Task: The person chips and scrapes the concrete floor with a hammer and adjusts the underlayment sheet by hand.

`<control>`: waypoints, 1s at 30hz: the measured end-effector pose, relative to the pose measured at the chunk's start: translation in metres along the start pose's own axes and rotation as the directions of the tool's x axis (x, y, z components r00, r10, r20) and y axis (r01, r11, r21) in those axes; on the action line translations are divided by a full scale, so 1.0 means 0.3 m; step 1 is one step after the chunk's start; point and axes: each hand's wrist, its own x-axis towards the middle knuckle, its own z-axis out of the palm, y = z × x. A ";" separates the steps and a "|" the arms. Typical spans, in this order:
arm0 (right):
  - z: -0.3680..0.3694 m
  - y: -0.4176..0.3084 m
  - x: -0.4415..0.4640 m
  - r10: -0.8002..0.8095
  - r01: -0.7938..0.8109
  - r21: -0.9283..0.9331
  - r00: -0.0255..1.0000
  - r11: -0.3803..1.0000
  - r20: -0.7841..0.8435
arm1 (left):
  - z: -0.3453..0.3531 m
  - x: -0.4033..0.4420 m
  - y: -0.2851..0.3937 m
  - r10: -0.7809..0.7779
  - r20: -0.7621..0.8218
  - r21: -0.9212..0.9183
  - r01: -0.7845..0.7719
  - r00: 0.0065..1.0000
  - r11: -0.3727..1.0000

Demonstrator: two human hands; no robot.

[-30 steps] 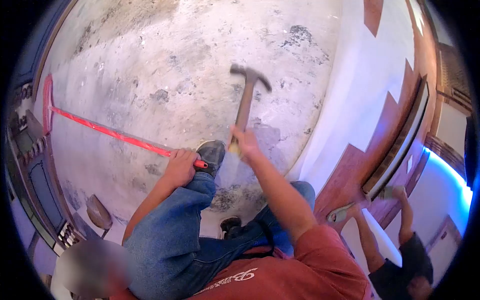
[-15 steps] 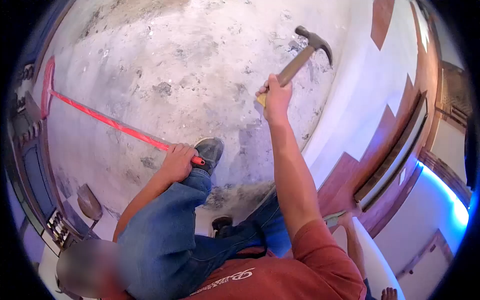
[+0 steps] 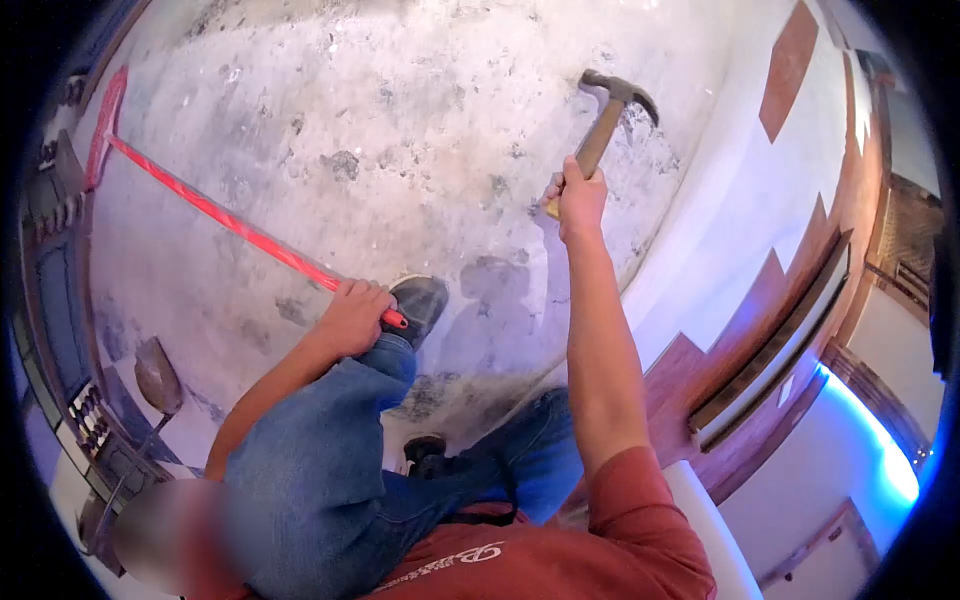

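Observation:
In the head view, my right hand (image 3: 582,208) is wrapped round the handle of a claw hammer (image 3: 604,132), its dark metal head pointing away from me. The head is close over the stained pale floor (image 3: 430,140); whether it touches cannot be told. My left hand (image 3: 356,314), near my shoe (image 3: 420,305) and bent knee, is closed on the near end of a red T-shaped long-handled tool (image 3: 225,218). Its red crosspiece (image 3: 107,130) reaches the far left; whether this is a squeegee or a broom is unclear.
Reddish-brown panels (image 3: 760,310) with jagged edges meet white surface on the right, beside a dark-framed recess (image 3: 775,345). A blue light strip (image 3: 880,450) glows beyond. Dark furniture with spindles (image 3: 88,415) and a brown paddle-shaped object (image 3: 157,378) stand at the left.
My right hand and the hammer have shifted slightly right and lower, with the hammer more upright in view. Another person's arm at lower right has left view. My left hand keeps its grip.

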 end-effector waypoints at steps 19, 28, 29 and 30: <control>-0.030 0.005 0.004 -0.033 0.038 -0.150 0.999 0.988 0.035 | 0.009 -0.014 -0.005 0.047 -0.086 -0.017 -0.049 0.995 0.999; -0.059 -0.029 -0.007 0.034 -0.031 -0.193 0.999 0.981 0.017 | 0.028 -0.017 -0.008 0.031 -0.063 -0.010 -0.031 0.998 0.999; -0.064 -0.050 -0.012 0.021 -0.018 -0.168 1.000 0.986 0.012 | 0.023 -0.012 -0.008 0.018 -0.047 -0.029 -0.019 0.999 0.999; -0.062 -0.047 -0.020 0.024 -0.022 -0.172 1.000 0.985 0.013 | 0.022 -0.014 -0.005 0.016 -0.046 -0.034 -0.018 0.999 0.999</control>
